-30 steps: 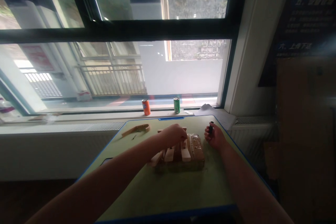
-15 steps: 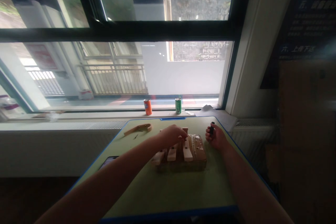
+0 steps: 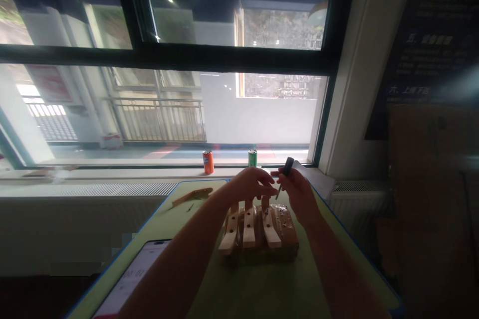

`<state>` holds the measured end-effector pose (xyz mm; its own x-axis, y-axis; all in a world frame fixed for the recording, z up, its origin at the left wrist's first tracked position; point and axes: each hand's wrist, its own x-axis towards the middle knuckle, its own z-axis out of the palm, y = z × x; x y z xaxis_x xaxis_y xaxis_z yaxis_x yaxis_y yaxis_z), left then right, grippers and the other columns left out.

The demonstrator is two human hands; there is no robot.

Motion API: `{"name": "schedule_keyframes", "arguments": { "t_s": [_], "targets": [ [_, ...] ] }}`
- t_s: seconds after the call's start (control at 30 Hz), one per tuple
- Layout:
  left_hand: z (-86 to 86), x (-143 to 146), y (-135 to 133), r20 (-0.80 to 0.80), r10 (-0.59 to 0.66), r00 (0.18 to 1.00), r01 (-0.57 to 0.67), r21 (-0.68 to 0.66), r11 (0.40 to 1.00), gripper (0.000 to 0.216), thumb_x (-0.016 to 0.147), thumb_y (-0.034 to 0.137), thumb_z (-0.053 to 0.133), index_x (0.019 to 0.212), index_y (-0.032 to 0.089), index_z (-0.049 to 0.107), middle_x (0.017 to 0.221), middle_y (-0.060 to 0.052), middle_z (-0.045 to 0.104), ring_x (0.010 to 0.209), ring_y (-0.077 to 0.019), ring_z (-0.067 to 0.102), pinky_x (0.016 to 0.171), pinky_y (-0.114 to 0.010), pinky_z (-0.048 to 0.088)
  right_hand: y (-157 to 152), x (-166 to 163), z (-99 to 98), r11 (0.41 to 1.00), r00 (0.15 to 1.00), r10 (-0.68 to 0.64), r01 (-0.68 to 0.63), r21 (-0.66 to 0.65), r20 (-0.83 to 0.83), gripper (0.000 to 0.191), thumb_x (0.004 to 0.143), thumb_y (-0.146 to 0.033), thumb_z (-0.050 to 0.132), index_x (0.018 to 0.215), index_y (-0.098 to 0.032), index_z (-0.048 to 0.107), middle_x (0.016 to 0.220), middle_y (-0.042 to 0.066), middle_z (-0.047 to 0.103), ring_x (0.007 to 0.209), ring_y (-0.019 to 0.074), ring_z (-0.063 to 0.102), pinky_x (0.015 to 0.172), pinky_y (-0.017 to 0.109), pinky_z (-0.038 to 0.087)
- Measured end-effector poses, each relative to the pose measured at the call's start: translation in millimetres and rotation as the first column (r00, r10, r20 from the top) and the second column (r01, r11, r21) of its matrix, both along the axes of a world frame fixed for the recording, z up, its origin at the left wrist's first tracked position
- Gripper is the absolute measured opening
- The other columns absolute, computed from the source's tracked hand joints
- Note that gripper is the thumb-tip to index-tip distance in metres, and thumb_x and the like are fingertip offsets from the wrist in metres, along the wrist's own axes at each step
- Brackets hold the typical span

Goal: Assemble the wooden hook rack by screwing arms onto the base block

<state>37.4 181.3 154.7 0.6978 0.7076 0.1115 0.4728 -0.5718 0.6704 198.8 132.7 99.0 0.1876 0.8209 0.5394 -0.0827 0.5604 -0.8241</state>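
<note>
In my right hand (image 3: pixel 299 192) is a screwdriver (image 3: pixel 288 166) with a black handle, tilted, its thin metal shaft pointing down and left. My left hand (image 3: pixel 254 183) is beside the shaft, fingers stretched and apart; whether a fingertip touches it I cannot tell. Below both hands, a brown block (image 3: pixel 288 241) wrapped in clear film lies on the table. Across it rest a left wooden piece (image 3: pixel 229 234), a middle wooden piece (image 3: pixel 249 234) and a right wooden piece (image 3: pixel 272 237), all with dark holes. A small dark screw appears to stand in the right piece.
A curved wooden piece (image 3: pixel 192 195) and a small thin metal item (image 3: pixel 190 207) lie at the table's back left. A phone (image 3: pixel 130 274) is by my left forearm. An orange can (image 3: pixel 208 162) and a green can (image 3: pixel 253 158) stand on the windowsill.
My left hand has lifted off the right wooden piece. My right hand has come in from the right with the screwdriver, near my left fingers. The view has tipped up slightly.
</note>
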Motion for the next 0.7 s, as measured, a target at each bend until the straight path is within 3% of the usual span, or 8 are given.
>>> {"name": "schedule_keyframes", "arguments": {
  "t_s": [0.07,0.2,0.37,0.7],
  "targets": [
    [-0.4,4,4,-0.003,-0.025,1.000,0.025,-0.004,1.000,0.041,0.068,0.045,0.067,0.096,0.016,0.065,0.083,-0.005,0.068,0.054,-0.0090,0.058,0.045,-0.018,0.043,3,-8,0.3,0.999,1.000,-0.018,0.019,0.028,-0.022,0.016,0.079,-0.031,0.060,0.093,-0.023,0.061,0.088,0.001,0.066,0.078,0.0156,0.057,0.070,0.030,0.043],
    [-11.9,8,12,0.019,-0.061,0.998,0.061,0.032,0.998,0.038,0.069,0.041,0.066,0.098,0.016,0.065,0.077,-0.002,0.067,0.056,-0.0102,0.059,0.049,-0.019,0.044,9,-13,-19.2,0.994,0.995,-0.098,0.099,0.040,-0.030,0.014,0.079,-0.029,0.058,0.092,-0.025,0.063,0.086,0.000,0.063,0.081,0.0157,0.056,0.075,0.031,0.043],
    [-17.5,8,16,0.000,-0.098,0.995,0.098,0.066,0.993,0.024,0.071,0.035,0.064,0.081,0.013,0.067,0.065,-0.001,0.064,0.059,-0.0106,0.060,0.055,-0.020,0.045,9,-14,-35.8,0.982,0.982,-0.186,0.186,0.000,0.044,0.016,0.075,-0.029,0.063,0.091,-0.026,0.066,0.087,0.001,0.062,0.081,0.0170,0.054,0.071,0.030,0.043],
    [-15.6,1,13,-0.081,-0.083,0.993,0.092,0.108,0.990,0.022,0.073,0.035,0.061,0.083,0.016,0.069,0.060,0.001,0.063,0.050,-0.0071,0.057,0.049,-0.017,0.040,16,-7,-40.1,0.984,0.988,-0.153,0.154,-0.093,0.021,0.029,0.069,-0.034,0.069,0.095,-0.021,0.065,0.072,-0.001,0.062,0.067,0.0135,0.056,0.061,0.028,0.043]
  ]
}}
